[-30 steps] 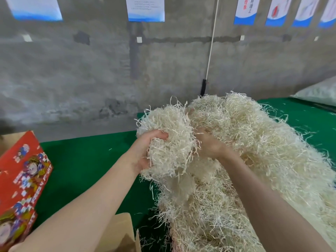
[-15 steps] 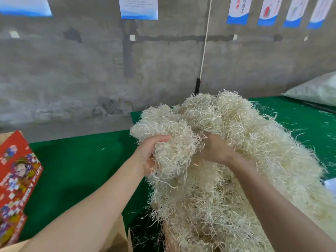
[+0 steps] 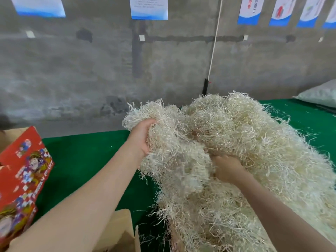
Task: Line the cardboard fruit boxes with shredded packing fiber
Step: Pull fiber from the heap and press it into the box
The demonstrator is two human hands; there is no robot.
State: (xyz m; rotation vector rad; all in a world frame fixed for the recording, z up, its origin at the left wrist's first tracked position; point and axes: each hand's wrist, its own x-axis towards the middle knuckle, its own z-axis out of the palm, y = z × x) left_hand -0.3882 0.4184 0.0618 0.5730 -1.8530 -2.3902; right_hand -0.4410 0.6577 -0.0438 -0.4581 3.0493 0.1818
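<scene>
Gripping one fiber pile, two hands; one red box left.

Heap of shredded packing fiber on the right is pale cream, yellower toward its lower edge. Felt table cover is solid dark green. Lower left, the cardboard fruit box is bright red with a busy multicolour cartoon print. Concrete wall is blotchy grey; paper posters up top are white with blue bands.
</scene>
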